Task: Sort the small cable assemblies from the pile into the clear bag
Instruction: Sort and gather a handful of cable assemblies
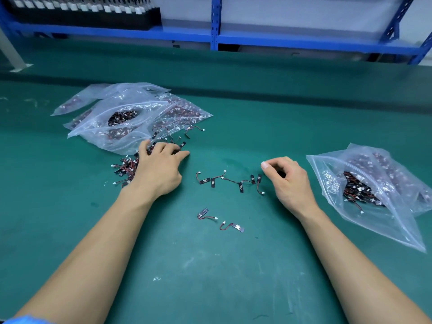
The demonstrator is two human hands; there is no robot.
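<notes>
Head view: pile of cable assemblies [126, 170] at ten o'clock, under left hand [159, 164] with fingers loosely spread; right hand [287, 178] curled, contents unclear; clear bag [383, 216] at three. Looks featherlight, floppy, tangle-prone: pinch by stiff black tab.

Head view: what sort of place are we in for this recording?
Probably an electronics assembly or packing workshop: a green bench mat, blue steel racking behind it, and clear zip bags filled with small cable assemblies, with more in a loose pile.
</notes>
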